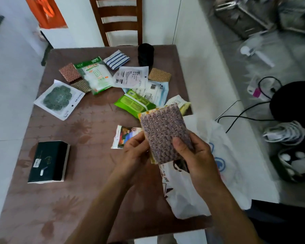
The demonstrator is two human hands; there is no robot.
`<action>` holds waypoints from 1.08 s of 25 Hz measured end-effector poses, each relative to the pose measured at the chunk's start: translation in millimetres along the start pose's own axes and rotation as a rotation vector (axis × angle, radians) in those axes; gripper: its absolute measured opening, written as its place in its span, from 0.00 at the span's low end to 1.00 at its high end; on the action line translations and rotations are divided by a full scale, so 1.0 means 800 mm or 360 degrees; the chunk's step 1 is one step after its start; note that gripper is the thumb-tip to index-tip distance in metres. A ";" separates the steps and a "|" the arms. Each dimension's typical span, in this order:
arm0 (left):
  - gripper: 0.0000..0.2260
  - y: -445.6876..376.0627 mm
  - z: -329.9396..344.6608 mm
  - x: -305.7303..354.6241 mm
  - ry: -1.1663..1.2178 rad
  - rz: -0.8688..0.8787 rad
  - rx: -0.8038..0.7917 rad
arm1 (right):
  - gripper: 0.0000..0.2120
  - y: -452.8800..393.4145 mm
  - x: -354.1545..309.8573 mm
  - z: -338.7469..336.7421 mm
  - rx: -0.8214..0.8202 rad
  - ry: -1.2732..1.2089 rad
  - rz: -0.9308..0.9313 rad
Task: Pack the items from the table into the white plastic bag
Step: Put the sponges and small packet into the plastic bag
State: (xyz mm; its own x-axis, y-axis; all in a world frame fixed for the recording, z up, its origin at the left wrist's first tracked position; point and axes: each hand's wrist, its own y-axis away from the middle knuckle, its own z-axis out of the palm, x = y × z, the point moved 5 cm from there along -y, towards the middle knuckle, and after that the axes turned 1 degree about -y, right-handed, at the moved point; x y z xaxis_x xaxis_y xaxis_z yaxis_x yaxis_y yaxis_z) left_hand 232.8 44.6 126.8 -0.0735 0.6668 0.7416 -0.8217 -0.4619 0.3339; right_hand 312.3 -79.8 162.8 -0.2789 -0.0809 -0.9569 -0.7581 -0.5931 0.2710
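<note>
A purple woven scouring pad (163,131) with a yellow edge is held upright above the table by both hands. My left hand (135,152) grips its lower left side, and my right hand (195,154) grips its lower right with the thumb on the front. Under my right hand the white plastic bag (188,194) lies crumpled at the table's right edge. Several items lie across the brown table (88,199): a green packet (132,103), white packets (130,76), a green-and-white bag (93,74), a striped cloth (116,59), a colourful sachet (123,136) and a dark box (48,162).
A black cup (145,54) stands at the table's far edge before a wooden chair (120,20). Brown pads (70,72) and a tan pad (159,74) lie among the packets. Cables, a black round object (296,101) and clutter cover the floor to the right.
</note>
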 end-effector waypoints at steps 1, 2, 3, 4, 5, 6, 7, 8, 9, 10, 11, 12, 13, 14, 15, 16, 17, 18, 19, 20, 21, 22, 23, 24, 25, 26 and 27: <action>0.11 -0.002 0.021 -0.008 -0.0070 0.0000 0.0004 | 0.17 0.000 -0.004 -0.018 0.0001 -0.0064 0.0054; 0.10 -0.005 0.034 -0.017 -0.0207 0.0009 0.0035 | 0.15 0.000 -0.006 -0.039 0.0036 -0.0149 0.0081; 0.11 -0.008 0.040 -0.026 -0.0456 0.0044 0.0098 | 0.14 0.000 -0.006 -0.063 0.0110 -0.0252 0.0098; 0.11 -0.013 0.039 -0.032 -0.0801 0.0130 0.0179 | 0.13 0.000 -0.006 -0.092 0.0214 -0.0310 0.0104; 0.10 -0.018 0.037 -0.036 -0.1207 0.0281 0.0246 | 0.12 0.001 -0.004 -0.122 0.0326 -0.0272 0.0116; 0.08 -0.024 0.038 -0.039 -0.1668 0.0432 0.0263 | 0.12 0.002 -0.001 -0.152 0.0400 -0.0125 0.0150; 0.09 -0.033 0.042 -0.043 -0.2107 0.0529 0.0240 | 0.11 0.003 0.003 -0.178 0.0417 0.0087 0.0224; 0.12 -0.043 0.045 -0.048 -0.2464 0.0562 0.0200 | 0.10 0.003 0.010 -0.200 0.0374 0.0314 0.0320; 0.17 -0.056 0.047 -0.053 -0.2735 0.0531 0.0150 | 0.08 0.002 0.016 -0.213 0.0283 0.0501 0.0424; 0.22 -0.069 0.047 -0.057 -0.2923 0.0471 0.0101 | 0.07 0.001 0.024 -0.220 0.0174 0.0645 0.0505; 0.28 -0.081 0.048 -0.057 -0.3043 0.0410 0.0062 | 0.07 -0.001 0.031 -0.220 0.0090 0.0735 0.0576; 0.34 -0.091 0.048 -0.056 -0.3104 0.0340 0.0023 | 0.08 -0.005 0.040 -0.216 0.0013 0.0821 0.0623; 0.39 -0.098 0.048 -0.054 -0.3108 0.0280 -0.0015 | 0.09 -0.010 0.046 -0.206 -0.0054 0.0889 0.0634; 0.44 -0.102 0.051 -0.051 -0.3044 0.0265 -0.0054 | 0.10 -0.019 0.051 -0.196 -0.0111 0.0943 0.0610; 0.48 -0.104 0.055 -0.047 -0.2945 0.0312 -0.0086 | 0.10 -0.030 0.054 -0.185 -0.0143 0.0964 0.0555; 0.49 -0.105 0.058 -0.042 -0.2843 0.0376 -0.0112 | 0.10 -0.044 0.057 -0.175 -0.0149 0.0980 0.0473; 0.50 -0.105 0.060 -0.038 -0.2760 0.0420 -0.0137 | 0.08 -0.060 0.060 -0.165 -0.0138 0.0987 0.0400; 0.50 -0.104 0.058 -0.036 -0.2703 0.0453 -0.0157 | 0.06 -0.075 0.060 -0.152 -0.0144 0.0975 0.0327; 0.49 -0.105 0.054 -0.035 -0.2679 0.0482 -0.0160 | 0.05 -0.091 0.061 -0.138 -0.0151 0.0941 0.0265; 0.49 -0.106 0.047 -0.035 -0.2669 0.0501 -0.0161 | 0.05 -0.105 0.061 -0.123 -0.0165 0.0914 0.0222; 0.49 -0.105 0.041 -0.035 -0.2649 0.0512 -0.0164 | 0.07 -0.120 0.061 -0.110 -0.0163 0.0917 0.0184; 0.48 -0.103 0.036 -0.035 -0.2626 0.0524 -0.0168 | 0.10 -0.132 0.062 -0.101 -0.0148 0.0997 0.0149; 0.48 -0.099 0.032 -0.034 -0.2610 0.0532 -0.0171 | 0.14 -0.139 0.062 -0.095 -0.0150 0.1143 0.0108; 0.46 -0.096 0.028 -0.033 -0.2575 0.0525 -0.0171 | 0.15 -0.136 0.058 -0.091 -0.0156 0.1315 0.0064; 0.43 -0.092 0.026 -0.032 -0.2533 0.0520 -0.0161 | 0.14 -0.126 0.054 -0.089 -0.0170 0.1438 0.0006; 0.39 -0.088 0.023 -0.031 -0.2491 0.0536 -0.0138 | 0.12 -0.108 0.048 -0.086 -0.0192 0.1489 -0.0085; 0.37 -0.085 0.021 -0.030 -0.2472 0.0549 -0.0102 | 0.09 -0.084 0.043 -0.082 -0.0199 0.1486 -0.0191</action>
State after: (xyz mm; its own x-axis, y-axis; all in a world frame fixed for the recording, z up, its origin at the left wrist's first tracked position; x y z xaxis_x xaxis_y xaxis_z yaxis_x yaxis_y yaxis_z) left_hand 299.6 50.4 96.2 0.3367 -0.6968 0.6333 -0.9126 -0.4070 0.0374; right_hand 392.3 -95.4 104.5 0.4215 -0.5895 -0.6890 -0.6676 -0.7160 0.2042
